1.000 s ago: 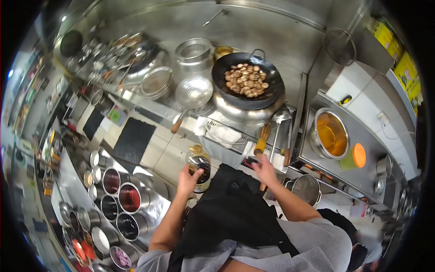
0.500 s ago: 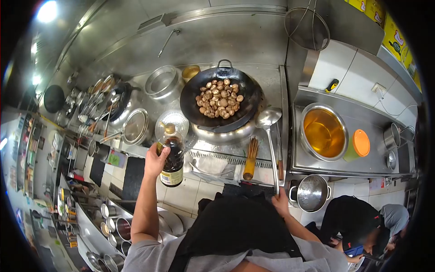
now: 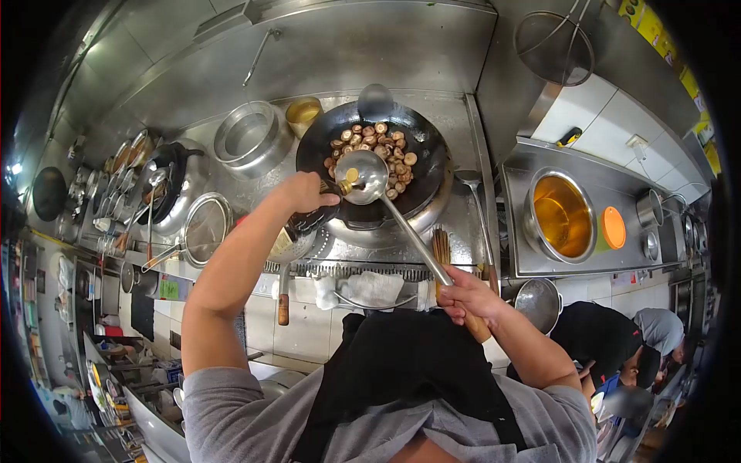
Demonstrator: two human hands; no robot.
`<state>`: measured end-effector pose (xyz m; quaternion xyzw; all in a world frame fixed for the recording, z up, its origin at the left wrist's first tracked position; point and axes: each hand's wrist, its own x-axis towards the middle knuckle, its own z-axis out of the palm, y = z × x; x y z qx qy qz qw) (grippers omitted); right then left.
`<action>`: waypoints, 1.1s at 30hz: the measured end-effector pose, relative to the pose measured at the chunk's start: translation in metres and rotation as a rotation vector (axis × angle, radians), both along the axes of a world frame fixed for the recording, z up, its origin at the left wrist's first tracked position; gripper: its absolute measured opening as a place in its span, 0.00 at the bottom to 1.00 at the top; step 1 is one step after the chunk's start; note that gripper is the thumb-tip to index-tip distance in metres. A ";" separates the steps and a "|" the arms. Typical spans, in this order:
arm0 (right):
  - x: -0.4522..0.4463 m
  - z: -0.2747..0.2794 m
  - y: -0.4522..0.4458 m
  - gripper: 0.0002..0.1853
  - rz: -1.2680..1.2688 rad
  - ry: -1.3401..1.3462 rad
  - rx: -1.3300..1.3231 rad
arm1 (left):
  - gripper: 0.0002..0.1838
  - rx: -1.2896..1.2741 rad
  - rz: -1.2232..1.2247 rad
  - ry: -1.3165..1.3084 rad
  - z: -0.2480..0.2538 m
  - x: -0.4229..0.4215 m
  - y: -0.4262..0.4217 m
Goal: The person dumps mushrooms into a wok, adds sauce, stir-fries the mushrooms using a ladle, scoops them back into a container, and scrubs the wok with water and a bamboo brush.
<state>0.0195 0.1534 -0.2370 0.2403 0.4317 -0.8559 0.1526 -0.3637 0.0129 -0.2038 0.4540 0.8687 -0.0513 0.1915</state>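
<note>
A black wok (image 3: 426,139) holds a heap of brown mushrooms (image 3: 399,158). My left hand (image 3: 303,193) grips a bottle of dark sauce (image 3: 309,220), tipped on its side with the neck pointing right, at the ladle. Over the near part of the wok hangs the steel bowl of a ladle (image 3: 372,171), covering some mushrooms. The bottle's mouth is at the bowl; whether liquid flows I cannot tell. My right hand (image 3: 472,297) is closed around the ladle's handle, whose wooden end sticks out below it.
To the right stand a steel pot of amber liquid (image 3: 532,224) and an orange-lidded container (image 3: 614,228). A spatula (image 3: 482,208) and a bamboo brush (image 3: 441,251) lie right of the wok. Strainers (image 3: 207,231) and pots fill the left. A co-worker (image 3: 594,339) bends at lower right.
My left hand has carried the bottle up and right and tipped it from upright. My right hand has brought the ladle from beside the wok to over the mushrooms. The view has shifted slightly.
</note>
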 end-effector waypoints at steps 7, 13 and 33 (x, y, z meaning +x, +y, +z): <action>-0.026 0.007 -0.022 0.25 -0.112 0.056 -0.205 | 0.43 -0.032 -0.065 0.021 -0.013 -0.045 0.024; -0.038 0.005 -0.023 0.23 -0.187 0.070 -0.256 | 0.45 -0.085 -0.104 0.016 -0.014 -0.058 0.040; -0.043 0.002 -0.011 0.18 -0.220 0.047 -0.299 | 0.41 0.054 -0.002 0.041 -0.021 -0.061 0.031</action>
